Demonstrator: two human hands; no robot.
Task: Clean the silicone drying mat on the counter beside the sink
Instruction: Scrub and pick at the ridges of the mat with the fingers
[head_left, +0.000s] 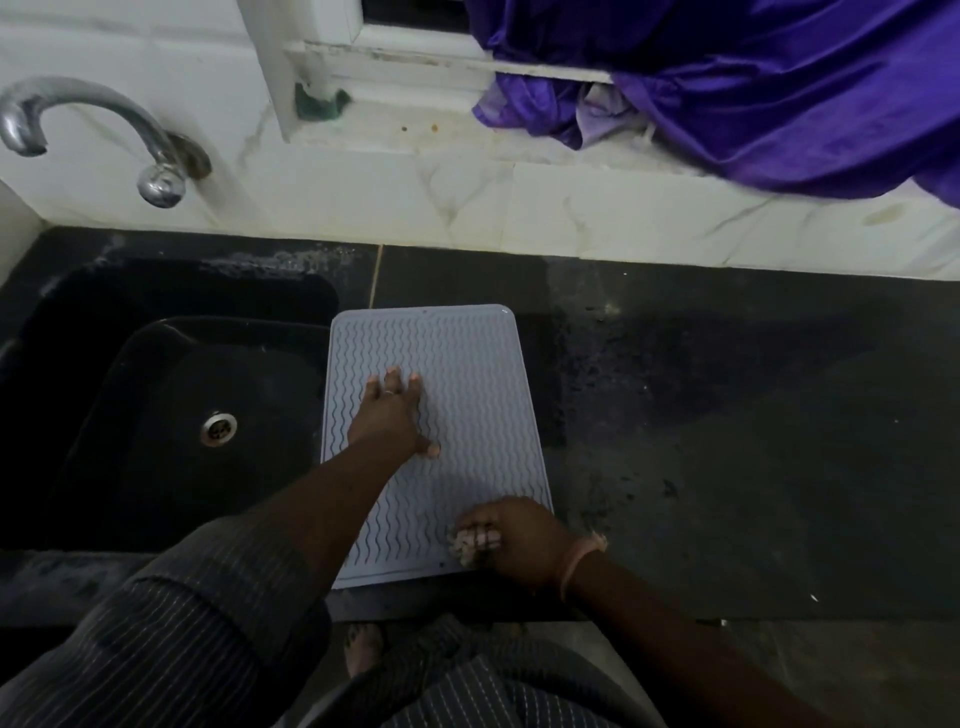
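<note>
A pale grey silicone drying mat (467, 374) with wavy ridges lies flat on the dark counter (727, 441), just right of the sink. My left hand (392, 415) rests flat on the mat's middle-left, fingers spread and straight. My right hand (511, 538) is at the mat's near right corner, its fingers curled round a small pale scrubbing pad (470, 543) that touches the mat.
A black sink (156, 405) with a metal drain lies to the left, under a chrome tap (104, 135). White marble tiles line the back wall. Purple cloth (753, 93) hangs from the window sill at the upper right. A green sponge (319, 104) sits on the sill.
</note>
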